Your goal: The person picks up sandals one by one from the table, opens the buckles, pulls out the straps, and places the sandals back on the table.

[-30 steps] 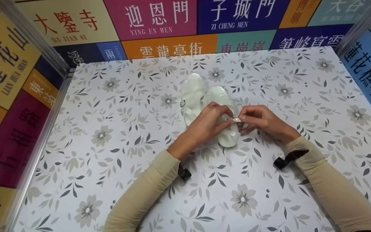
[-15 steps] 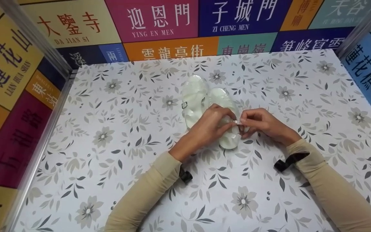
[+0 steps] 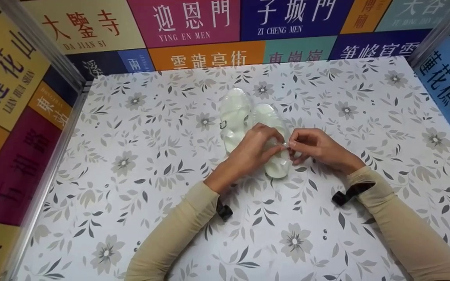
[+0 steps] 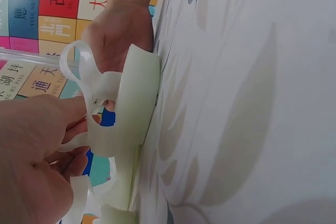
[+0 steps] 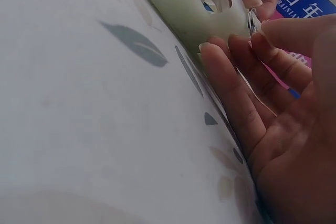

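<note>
A pair of pale green-white sandals stands on the table; the left sandal (image 3: 233, 105) sits slightly farther back than the right sandal (image 3: 267, 113). Over the right sandal, my left hand (image 3: 254, 145) pinches a strap (image 4: 76, 141) between thumb and fingers. At that sandal's outer side, my right hand (image 3: 318, 148) pinches a small metal buckle (image 5: 252, 20) with thumb and forefinger, its other fingers along the sole edge (image 5: 202, 34). Both sets of fingertips almost meet in the head view and partly hide the strap end. The left sandal's buckle (image 3: 223, 124) shows on its outer side.
The sandals rest on a white table (image 3: 162, 218) printed with grey flowers and leaves. Colourful panels with lettering, such as the magenta panel (image 3: 193, 37), enclose its back and sides. A black wrist strap (image 3: 352, 193) is on the right sleeve.
Both hands stay at the right sandal with only small finger movements. The white bit of strap between the fingertips shows less now. The head view shifts slightly.
</note>
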`<state>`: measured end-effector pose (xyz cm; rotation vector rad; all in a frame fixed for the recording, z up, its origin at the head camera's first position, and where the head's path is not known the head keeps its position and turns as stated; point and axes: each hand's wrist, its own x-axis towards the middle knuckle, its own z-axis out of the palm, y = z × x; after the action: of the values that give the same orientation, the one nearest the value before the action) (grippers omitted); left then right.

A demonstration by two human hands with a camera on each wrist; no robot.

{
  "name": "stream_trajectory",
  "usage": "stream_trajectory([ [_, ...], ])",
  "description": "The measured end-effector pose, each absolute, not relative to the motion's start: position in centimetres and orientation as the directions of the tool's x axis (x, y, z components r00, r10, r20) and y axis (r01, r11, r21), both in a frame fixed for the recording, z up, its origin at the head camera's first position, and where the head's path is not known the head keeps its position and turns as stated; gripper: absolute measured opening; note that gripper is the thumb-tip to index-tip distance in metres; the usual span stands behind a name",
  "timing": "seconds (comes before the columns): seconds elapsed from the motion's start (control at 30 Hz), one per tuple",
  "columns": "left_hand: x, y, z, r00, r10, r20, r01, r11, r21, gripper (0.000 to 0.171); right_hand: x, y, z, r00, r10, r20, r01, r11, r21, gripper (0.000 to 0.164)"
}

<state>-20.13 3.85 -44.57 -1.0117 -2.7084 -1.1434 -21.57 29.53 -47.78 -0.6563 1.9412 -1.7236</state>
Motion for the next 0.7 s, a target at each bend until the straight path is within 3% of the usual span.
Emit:
stream_trajectory([
  [0.4,-20.14,4.03,-44.43,-0.781,0.569,0.257,0.583,0.518,0.626,0.022,-21.58,29.58,-47.56,-0.777,-0.628,-0.031,-0.027,0.083,-0.996,0.030],
  [0.7,-19.99,3.91,-44.72,-0.765,0.566,0.307,0.612,0.492,0.619,0.020,-21.71,29.70,-47.82,-0.777,-0.629,-0.019,-0.069,0.115,-0.991,0.024],
])
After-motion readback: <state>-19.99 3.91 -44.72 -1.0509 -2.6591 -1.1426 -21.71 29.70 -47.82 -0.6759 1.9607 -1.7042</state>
